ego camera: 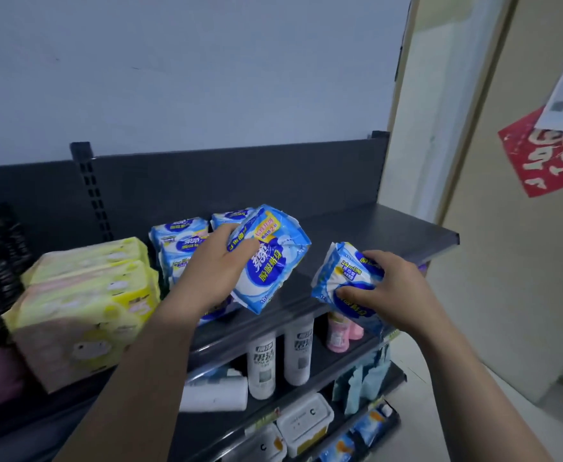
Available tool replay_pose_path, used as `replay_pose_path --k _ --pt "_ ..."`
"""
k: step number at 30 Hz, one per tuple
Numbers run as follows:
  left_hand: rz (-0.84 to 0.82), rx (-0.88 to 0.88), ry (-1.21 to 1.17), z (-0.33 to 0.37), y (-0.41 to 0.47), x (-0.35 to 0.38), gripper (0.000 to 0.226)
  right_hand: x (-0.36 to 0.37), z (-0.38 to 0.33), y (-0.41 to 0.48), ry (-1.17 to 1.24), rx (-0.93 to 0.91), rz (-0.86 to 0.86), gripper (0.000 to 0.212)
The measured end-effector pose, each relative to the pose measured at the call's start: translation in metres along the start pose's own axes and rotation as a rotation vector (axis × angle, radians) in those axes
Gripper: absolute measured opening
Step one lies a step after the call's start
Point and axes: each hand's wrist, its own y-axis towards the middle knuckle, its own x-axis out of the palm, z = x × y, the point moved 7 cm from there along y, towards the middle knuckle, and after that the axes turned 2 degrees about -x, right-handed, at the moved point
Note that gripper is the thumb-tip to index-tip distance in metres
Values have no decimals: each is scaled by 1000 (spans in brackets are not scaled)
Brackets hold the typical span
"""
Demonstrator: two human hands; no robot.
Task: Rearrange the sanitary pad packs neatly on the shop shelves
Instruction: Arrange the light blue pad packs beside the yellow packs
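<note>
Two blue packs are in the air: left hand grips one tilted pack, right hand clutches another above the top shelf. Several stacked packs sit behind; looks about midway.

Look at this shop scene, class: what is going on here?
A person is tidying the top shelf. The left hand holds one blue pad pack tilted above the shelf, next to the blue packs already stacked there. The right hand grips a second blue pack near the shelf's front edge. Yellow packs sit further left; bottles stand on the shelf below.
</note>
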Motion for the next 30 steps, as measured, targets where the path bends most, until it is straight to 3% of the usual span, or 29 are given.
replay_pose_path --k 6,10,14,17,22,27,30 --pt "5 -19 -13 -6 53 25 38 17 26 72 12 -48 -36 69" --pt "75 -23 302 -15 93 44 92 29 39 124 3 -114 -80 66" --pt "96 -31 518 -36 126 69 104 41 52 168 -58 -186 -147 58" --pt "108 -111 590 -53 135 83 94 54 60 192 -94 -235 -206 55" --pt "160 -86 590 -70 139 98 42 83 66 213 -128 -321 -283 55" --pt "225 -123 800 -65 154 96 35 96 63 223 -134 -411 -303 55" --pt "290 -149 721 -60 162 96 19 98 67 227 -110 -429 -315 57"
